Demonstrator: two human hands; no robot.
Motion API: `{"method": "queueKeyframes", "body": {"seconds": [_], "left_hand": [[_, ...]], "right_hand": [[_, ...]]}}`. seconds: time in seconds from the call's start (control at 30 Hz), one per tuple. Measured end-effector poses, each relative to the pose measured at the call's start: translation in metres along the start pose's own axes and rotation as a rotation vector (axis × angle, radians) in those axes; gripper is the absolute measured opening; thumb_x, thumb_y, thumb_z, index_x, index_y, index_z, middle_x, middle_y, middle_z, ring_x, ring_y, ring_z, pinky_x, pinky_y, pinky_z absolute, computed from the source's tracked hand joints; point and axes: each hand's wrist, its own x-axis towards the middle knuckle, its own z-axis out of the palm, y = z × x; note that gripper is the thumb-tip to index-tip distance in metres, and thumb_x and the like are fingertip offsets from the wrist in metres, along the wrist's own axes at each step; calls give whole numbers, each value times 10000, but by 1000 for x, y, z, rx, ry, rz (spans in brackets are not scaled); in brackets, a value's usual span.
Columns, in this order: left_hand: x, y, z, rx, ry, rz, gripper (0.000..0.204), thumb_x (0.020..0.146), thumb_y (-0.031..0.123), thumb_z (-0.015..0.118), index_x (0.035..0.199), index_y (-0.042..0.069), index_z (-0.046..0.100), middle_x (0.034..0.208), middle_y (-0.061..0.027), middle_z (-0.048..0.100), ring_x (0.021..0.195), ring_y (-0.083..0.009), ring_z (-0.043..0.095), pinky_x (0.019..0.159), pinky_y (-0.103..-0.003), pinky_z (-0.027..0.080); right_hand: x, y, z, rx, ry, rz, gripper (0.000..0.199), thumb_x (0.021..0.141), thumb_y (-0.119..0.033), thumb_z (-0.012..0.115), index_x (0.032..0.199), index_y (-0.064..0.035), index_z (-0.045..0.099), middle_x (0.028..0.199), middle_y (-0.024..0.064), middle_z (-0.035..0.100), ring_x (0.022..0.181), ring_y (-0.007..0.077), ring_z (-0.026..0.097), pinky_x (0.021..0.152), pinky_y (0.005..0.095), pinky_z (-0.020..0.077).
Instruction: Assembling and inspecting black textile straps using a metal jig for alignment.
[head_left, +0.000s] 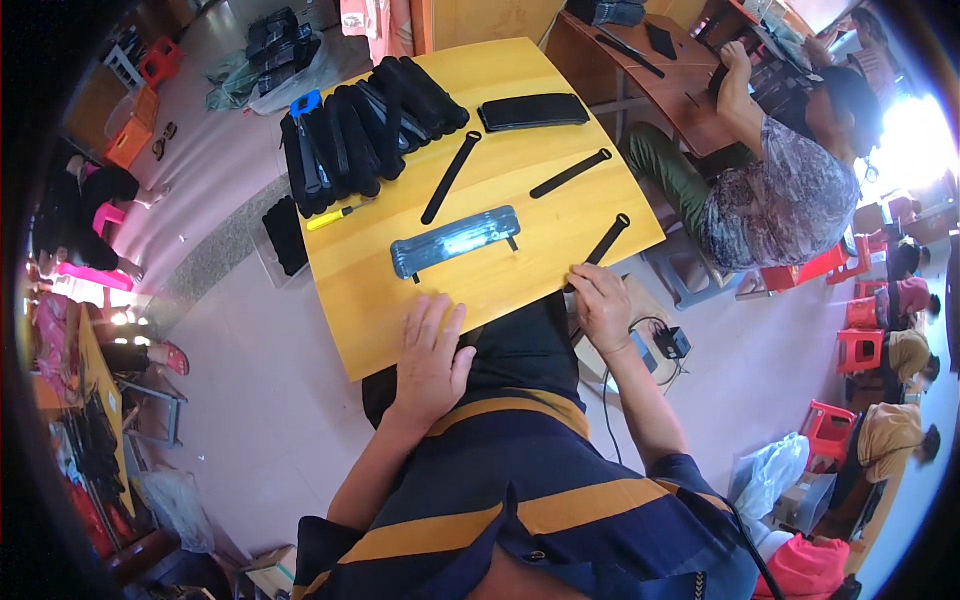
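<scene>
On the yellow table [375, 320], my left hand [432, 350] lies flat at the near edge, fingers stretched and holding nothing. My right hand [600, 305] pinches the near end of a black strap [608, 240] at the table's front right edge; the strap has a small loop at its far end. Two similar straps, one left [450, 178] and one right [570, 174], rest farther back. Between them and my left hand sits a shiny, dark grey flat piece [455, 242] with two short black tabs at its near side.
Bundles of black straps [375, 125] fill the far left, with a blue tool [305, 103] and a yellow-handled screwdriver [330, 218] beside them. A black stack [533, 112] lies at the back. A co-worker [775, 190] sits at the right. A black adapter with cable [672, 343] is below the table.
</scene>
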Motion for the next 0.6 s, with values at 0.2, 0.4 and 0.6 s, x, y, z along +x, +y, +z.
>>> {"method": "queueKeyframes", "body": {"seconds": [0.2,0.4,0.6], "left_hand": [[21,21,0,-205,8,23,633,858,177,741,1431,12,527,1478,-226,473,1378,-438,440,1157,-498,363],[45,34,-8,-313,168,50,482,877,131,759,1304,-28,601,1308,-209,622,1209,-356,615,1023,-427,487],[20,0,-15,-904,-181,-443,179,1021,103,578,1061,-33,688,812,-53,701,694,-92,653,691,-247,536]], "right_hand": [[51,-73,-63,210,137,24,270,804,27,722,1059,-59,703,1053,128,706,972,302,694,838,388,543],[77,-116,-73,1285,296,463,152,947,0,694,1093,1,654,983,61,660,932,161,652,846,280,521],[72,-93,-43,1365,233,655,141,963,-57,708,1090,-16,663,953,20,665,860,97,631,807,243,524]]}}
